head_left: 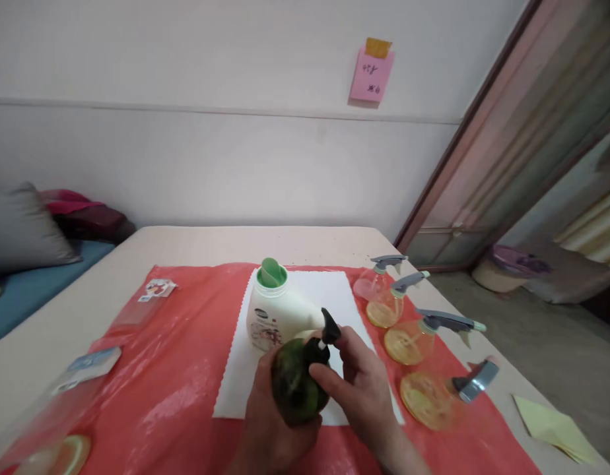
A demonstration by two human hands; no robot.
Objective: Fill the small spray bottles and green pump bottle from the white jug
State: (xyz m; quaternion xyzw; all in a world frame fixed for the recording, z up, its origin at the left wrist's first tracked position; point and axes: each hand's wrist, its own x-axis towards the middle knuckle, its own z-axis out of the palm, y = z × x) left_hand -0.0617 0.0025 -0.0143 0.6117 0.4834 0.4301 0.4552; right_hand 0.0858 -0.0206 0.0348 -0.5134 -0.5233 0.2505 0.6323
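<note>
My left hand (270, 422) is wrapped round a small dark green bottle (294, 389) over the white cloth (305, 297). My right hand (364, 389) grips the bottle's black pump head (325, 340) at the top, fingers closed on it. Just behind stands a white jug (272, 316) with a green cap, upright on the cloth.
A red plastic sheet (176, 369) covers the beige table. Several clear spray bottles (408, 330) with grey triggers lie along the right side. Clear packets (87, 366) lie at the left, a yellow paper (552, 425) at the right edge. A pink note (371, 76) hangs on the wall.
</note>
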